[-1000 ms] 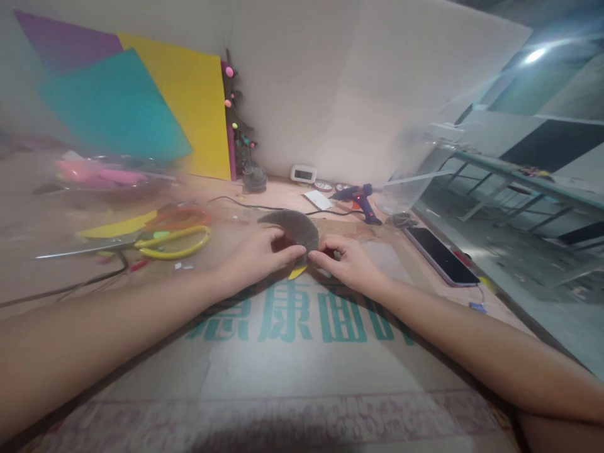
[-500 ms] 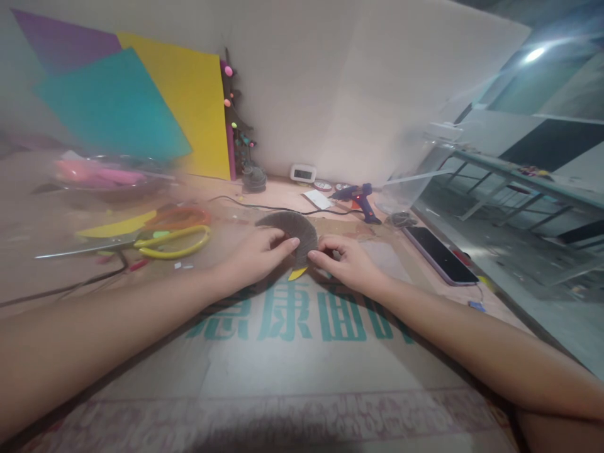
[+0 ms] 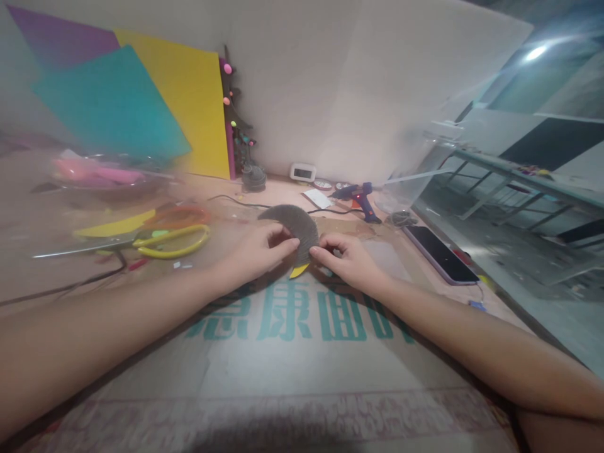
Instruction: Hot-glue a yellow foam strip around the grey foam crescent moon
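A dark grey crescent-shaped piece (image 3: 299, 228) is held between my two hands above the table, with a yellow tip (image 3: 299, 271) showing at its lower end. My left hand (image 3: 264, 251) pinches its inner edge, the thumb lying on the grey face. On the outer edge, the thumb and fingers of my right hand (image 3: 342, 255) are closed on the same piece. The fingertips behind the crescent are partly hidden.
Yellow-handled scissors (image 3: 172, 243) and a yellow cut-out (image 3: 117, 224) lie at the left. A blue glue gun (image 3: 361, 200), a small white clock (image 3: 302, 172) and a cable stand behind. At the right are a phone (image 3: 441, 255) and a clear plastic container (image 3: 415, 173).
The crescent has tilted slightly, its upper part shifting a little up and to the right. Both hands keep their grip nearly in place.
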`<state>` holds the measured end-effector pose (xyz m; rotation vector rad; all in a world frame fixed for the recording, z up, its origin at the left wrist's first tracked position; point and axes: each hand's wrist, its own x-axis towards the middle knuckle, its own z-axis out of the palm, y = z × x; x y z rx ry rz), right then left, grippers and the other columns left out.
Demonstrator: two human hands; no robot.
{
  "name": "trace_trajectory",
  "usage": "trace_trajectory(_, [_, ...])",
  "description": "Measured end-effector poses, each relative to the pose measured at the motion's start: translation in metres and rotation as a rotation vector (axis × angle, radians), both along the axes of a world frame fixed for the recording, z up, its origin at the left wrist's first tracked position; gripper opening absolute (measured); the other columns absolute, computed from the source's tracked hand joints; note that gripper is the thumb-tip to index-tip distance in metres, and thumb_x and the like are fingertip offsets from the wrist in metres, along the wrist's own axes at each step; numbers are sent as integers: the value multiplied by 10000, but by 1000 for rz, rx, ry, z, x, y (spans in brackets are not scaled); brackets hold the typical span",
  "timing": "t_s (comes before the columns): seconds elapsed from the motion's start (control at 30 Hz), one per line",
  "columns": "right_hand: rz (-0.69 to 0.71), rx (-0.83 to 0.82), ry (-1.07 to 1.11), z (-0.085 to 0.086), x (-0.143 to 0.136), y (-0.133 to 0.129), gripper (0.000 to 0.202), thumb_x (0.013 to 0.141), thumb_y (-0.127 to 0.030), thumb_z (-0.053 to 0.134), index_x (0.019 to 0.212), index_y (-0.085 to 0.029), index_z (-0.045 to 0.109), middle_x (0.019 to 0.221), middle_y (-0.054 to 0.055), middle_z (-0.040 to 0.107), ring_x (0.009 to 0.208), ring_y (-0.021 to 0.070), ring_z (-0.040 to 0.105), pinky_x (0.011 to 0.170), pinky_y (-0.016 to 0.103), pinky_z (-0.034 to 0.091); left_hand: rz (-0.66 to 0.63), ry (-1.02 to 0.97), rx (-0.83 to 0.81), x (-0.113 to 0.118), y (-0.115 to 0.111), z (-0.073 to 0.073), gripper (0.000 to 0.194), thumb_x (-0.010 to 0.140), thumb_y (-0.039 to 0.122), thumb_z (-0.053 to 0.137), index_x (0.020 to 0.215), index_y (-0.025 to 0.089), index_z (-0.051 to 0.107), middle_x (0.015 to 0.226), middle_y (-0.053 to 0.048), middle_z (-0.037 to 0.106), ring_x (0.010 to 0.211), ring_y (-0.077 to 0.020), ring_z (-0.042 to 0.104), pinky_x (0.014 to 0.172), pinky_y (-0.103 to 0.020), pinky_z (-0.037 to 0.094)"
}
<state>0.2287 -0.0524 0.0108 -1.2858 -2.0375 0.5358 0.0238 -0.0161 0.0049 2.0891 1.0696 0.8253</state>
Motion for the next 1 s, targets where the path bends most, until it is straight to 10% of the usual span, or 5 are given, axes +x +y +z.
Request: trace_trajectory(1.0, [111, 76, 58, -2, 2, 2, 106, 866, -235, 607, 809, -191, 685, 809, 14, 642, 770, 137, 583, 737, 283, 442, 105, -30, -76, 0, 1, 2, 399, 835, 551, 508, 696, 182, 567, 622, -4, 596, 543, -138, 522, 461, -242, 347])
